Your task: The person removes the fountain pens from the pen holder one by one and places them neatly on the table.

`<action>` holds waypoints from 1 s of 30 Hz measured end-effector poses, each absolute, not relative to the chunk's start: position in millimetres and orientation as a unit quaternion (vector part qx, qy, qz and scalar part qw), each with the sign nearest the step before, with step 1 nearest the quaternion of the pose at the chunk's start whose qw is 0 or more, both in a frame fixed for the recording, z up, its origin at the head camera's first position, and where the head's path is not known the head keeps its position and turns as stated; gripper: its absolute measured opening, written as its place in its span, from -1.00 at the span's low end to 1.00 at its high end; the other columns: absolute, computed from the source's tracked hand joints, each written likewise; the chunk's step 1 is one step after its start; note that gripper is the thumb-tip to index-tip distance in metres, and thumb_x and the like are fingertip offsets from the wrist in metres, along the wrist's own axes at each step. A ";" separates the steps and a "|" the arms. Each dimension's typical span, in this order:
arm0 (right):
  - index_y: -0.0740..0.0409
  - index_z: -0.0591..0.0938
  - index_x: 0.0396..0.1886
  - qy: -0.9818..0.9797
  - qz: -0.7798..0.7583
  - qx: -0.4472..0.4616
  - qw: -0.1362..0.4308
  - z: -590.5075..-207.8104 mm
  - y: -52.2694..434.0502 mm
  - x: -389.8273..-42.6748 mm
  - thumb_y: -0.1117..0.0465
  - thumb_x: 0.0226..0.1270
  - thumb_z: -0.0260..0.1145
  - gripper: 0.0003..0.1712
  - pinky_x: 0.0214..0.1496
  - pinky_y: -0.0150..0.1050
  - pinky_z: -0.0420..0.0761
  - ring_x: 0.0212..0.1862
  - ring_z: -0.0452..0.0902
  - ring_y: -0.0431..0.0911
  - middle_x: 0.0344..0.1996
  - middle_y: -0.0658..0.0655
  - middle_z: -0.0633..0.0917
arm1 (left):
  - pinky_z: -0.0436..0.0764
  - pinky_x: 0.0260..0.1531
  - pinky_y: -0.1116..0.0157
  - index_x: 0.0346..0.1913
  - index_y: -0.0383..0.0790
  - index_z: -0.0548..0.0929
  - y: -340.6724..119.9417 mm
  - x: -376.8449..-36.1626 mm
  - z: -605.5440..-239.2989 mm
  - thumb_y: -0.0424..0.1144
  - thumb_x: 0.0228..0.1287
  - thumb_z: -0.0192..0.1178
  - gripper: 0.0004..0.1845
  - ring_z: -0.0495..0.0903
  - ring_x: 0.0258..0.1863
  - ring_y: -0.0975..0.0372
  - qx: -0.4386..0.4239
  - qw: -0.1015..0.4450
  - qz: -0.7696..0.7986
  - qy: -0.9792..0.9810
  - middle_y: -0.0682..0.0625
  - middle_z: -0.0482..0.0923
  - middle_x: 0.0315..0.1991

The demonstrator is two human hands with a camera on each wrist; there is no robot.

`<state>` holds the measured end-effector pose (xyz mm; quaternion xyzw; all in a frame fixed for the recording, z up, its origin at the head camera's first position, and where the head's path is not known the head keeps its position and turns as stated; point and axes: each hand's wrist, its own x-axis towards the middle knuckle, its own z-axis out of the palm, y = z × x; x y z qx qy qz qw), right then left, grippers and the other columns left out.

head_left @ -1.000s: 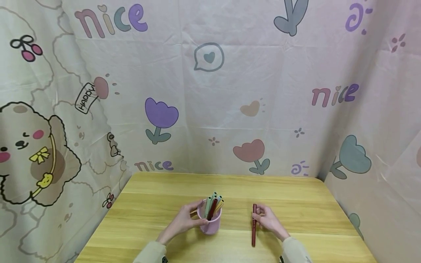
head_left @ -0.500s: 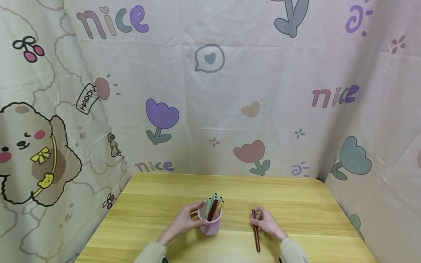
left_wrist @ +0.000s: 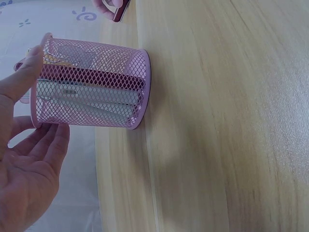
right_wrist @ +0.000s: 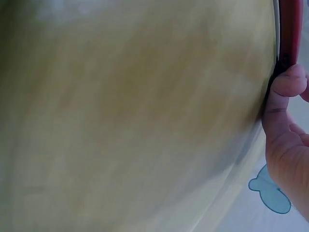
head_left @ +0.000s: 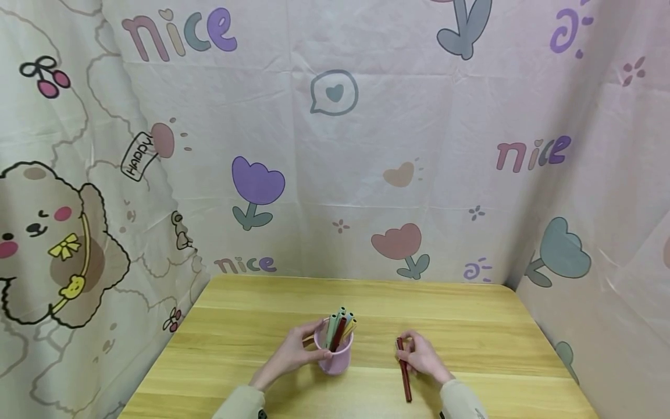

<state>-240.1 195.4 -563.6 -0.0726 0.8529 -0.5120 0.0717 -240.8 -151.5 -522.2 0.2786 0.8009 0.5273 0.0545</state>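
Observation:
A pink mesh pen holder (head_left: pixel 335 364) stands upright near the middle of the wooden table, with several pens (head_left: pixel 339 333) in it, green, dark red and yellow among them. My left hand (head_left: pixel 295 349) holds it by the upper rim, thumb on the near side and fingers round the far side; the left wrist view shows the mesh wall (left_wrist: pixel 94 87) and the pens leaning inside. To the right, my right hand (head_left: pixel 423 356) pinches a dark red pen (head_left: pixel 405 378) near its far end, the other end pointing toward me. In the right wrist view the thumb (right_wrist: pixel 289 82) presses on that red pen (right_wrist: pixel 291 29).
The wooden table (head_left: pixel 251 302) has light plank grain. A pale curtain (head_left: pixel 335 174) printed with flowers and words hangs behind it and along both sides.
My right hand has come slightly nearer to me with the red pen, whose far end has swung a little to the left. The left hand and the pen holder stay in place.

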 end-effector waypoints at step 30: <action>0.61 0.31 0.26 0.816 -0.559 -0.090 0.114 -566.2 203.0 -240.4 0.36 0.34 0.31 -0.39 -0.61 -0.28 0.74 -0.62 0.58 -0.19 -0.47 0.18 0.63 | 0.57 0.31 -0.04 0.43 -0.56 0.26 -151.9 -241.2 -522.9 -0.18 0.16 0.47 -0.10 0.44 0.33 -0.32 0.273 0.057 0.529 0.802 -0.51 0.30 0.40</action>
